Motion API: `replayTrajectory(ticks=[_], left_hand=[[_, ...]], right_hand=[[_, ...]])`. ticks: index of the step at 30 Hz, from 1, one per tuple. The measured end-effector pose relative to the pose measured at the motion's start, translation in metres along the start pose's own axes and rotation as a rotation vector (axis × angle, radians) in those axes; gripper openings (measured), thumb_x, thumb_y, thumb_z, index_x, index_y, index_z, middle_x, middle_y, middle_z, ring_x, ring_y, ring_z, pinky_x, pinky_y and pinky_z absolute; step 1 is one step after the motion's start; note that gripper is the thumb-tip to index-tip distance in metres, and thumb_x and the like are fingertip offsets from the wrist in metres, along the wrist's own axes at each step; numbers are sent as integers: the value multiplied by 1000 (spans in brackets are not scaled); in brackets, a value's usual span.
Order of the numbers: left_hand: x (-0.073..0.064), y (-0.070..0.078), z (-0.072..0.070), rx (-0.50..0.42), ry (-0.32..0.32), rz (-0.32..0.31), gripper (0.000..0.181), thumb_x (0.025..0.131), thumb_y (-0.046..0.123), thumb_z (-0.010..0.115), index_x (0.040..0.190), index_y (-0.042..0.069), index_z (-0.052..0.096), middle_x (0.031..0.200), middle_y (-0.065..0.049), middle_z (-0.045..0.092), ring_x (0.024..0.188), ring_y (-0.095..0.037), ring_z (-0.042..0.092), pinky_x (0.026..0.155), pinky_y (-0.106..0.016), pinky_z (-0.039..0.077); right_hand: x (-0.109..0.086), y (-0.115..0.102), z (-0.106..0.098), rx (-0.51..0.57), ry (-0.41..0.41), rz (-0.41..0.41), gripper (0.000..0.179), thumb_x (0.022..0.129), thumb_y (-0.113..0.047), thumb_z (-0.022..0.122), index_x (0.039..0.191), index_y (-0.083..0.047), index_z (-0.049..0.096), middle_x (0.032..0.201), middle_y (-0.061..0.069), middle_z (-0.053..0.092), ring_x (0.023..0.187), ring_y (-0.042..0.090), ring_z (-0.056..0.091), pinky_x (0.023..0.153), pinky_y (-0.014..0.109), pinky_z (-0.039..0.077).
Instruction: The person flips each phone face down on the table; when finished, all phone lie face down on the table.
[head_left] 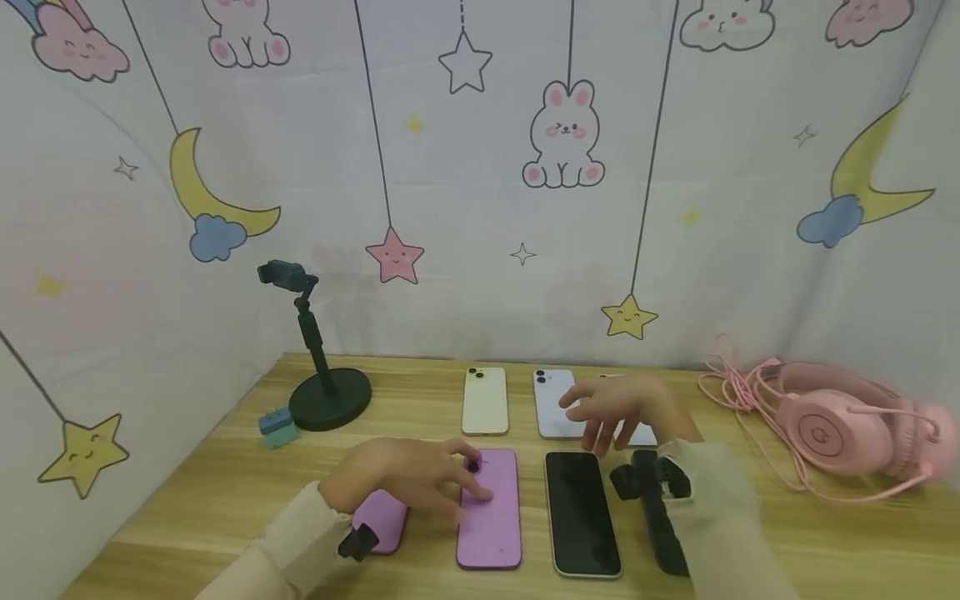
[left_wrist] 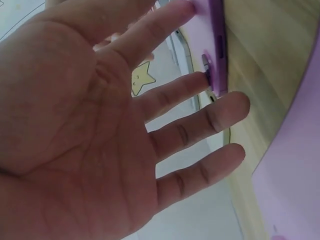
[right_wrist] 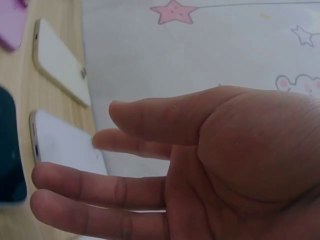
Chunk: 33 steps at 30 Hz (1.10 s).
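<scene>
My left hand is over the upper left of a purple phone lying back up, its straight fingers spread. In the left wrist view a fingertip appears to touch a purple phone's edge. Another purple phone is partly hidden under my left wrist. Over a lavender-white phone hovers my right hand, fingers loosely extended with nothing in them. It also partly covers a white phone. Below it lies a black-screened phone, face up, and a dark phone is half covered by my right forearm.
A pale yellow phone lies in the back row. At the back left stand a black stand and a small blue-green block. Pink headphones with a coiled cable occupy the right side. A patterned curtain hangs behind the wooden table.
</scene>
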<state>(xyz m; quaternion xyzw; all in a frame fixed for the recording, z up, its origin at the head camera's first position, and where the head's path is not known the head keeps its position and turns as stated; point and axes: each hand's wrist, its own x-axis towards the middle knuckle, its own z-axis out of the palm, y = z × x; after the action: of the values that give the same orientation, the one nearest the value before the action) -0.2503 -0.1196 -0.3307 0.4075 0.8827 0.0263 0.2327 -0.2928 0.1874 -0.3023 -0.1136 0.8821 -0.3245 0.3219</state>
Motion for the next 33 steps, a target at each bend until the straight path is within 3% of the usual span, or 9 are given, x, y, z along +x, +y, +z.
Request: replayTrajectory(ticks=[5,8,11,16,20,23,29,33], left_hand=[[-1,2,-8,-21,-16,-37,27,97,38,65,122,33,74,150,0,48,137,-14,43,109,-33,37],[5,7,-11,-4,4,-30,27,97,36,65,121,30,74,133,0,59,122,-11,53,103,-31,42],[17,13,-15,8,21,-3,33,98,36,64,129,28,69,122,1,62,113,-10,57,98,-31,45],[43,22,-24,-54,4,49,40,100,36,61,137,21,61,117,4,65,110,-9,60,93,-29,47],[66,31,-27,-112,-25,52,45,99,42,60,139,20,56,114,5,67,101,-6,61,82,-27,49],[79,35,-26,-155,-25,51,49,99,44,59,141,21,52,114,4,69,101,-5,61,83,-27,49],[89,43,-18,-216,44,56,54,100,38,61,147,18,44,101,3,71,90,-4,63,78,-27,50],[95,49,-19,-210,52,79,58,100,37,61,150,16,40,98,3,69,86,-4,62,76,-26,50]], right_hand=[[-11,11,-2,-32,-4,35,49,105,-24,50,150,-7,41,94,12,73,84,26,71,69,38,57],[-14,18,1,-45,-3,55,47,105,-24,50,149,-8,43,92,13,74,83,26,72,69,38,57],[-14,24,4,-53,-2,63,45,104,-23,51,147,-9,46,90,13,74,82,25,72,69,39,57],[-14,31,11,-35,-9,70,41,104,-24,52,143,-12,50,88,12,74,79,26,73,69,40,58],[-15,35,18,34,-10,60,41,104,-24,53,143,-13,51,87,12,73,79,26,72,68,41,58],[-12,36,23,75,-4,51,41,103,-24,54,142,-14,51,87,13,72,76,26,72,65,40,59],[-2,30,29,119,-21,55,39,103,-26,55,139,-13,50,87,19,70,70,27,73,60,36,58],[-2,31,29,98,0,89,36,104,-26,54,136,-12,48,82,19,68,61,22,68,55,33,57]])
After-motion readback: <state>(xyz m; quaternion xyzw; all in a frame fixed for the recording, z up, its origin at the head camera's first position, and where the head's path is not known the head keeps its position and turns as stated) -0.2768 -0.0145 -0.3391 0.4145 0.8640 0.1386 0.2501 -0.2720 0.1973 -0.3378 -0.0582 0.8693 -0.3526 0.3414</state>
